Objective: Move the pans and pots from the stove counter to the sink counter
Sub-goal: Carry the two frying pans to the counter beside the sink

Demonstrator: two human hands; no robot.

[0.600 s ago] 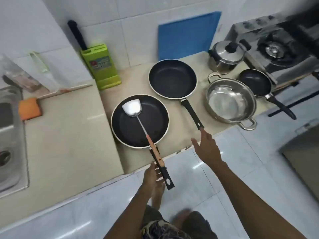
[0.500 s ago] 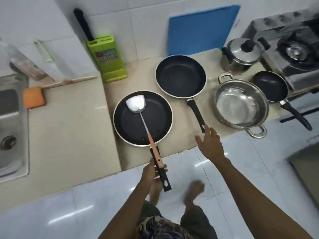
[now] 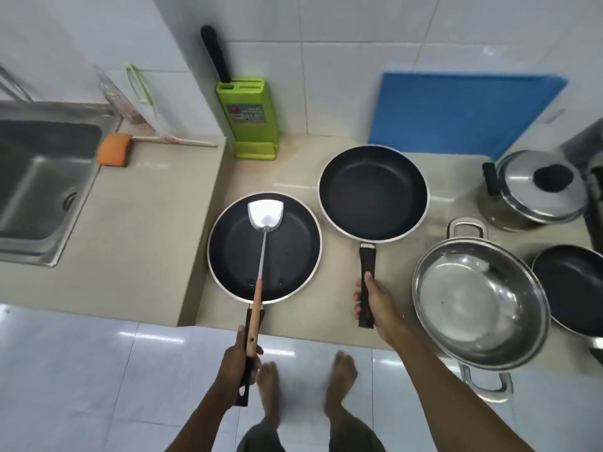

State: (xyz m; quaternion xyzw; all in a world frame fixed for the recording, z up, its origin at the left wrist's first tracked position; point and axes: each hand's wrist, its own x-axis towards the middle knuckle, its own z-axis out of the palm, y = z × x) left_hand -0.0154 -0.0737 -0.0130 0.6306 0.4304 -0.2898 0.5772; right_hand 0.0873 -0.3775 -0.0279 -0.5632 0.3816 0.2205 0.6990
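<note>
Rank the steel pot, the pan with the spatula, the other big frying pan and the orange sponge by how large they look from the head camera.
1. Steel pot, though it is nearest
2. Pan with the spatula and other frying pan: too alike to rank
3. Orange sponge

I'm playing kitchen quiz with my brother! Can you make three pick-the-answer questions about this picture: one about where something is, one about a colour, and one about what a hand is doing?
1. Where does the metal spatula lie?
A. In the sink
B. In the near frying pan
C. On the floor

2. What colour is the knife block?
A. Green
B. Red
C. Black

3. What is the right hand doing?
A. Hanging free
B. Lifting a lid
C. Gripping a pan handle

Answers:
1. B: its blade rests inside the near frying pan.
2. A: it stands bright green against the wall.
3. C: its fingers wrap the black handle of the far frying pan.
</note>
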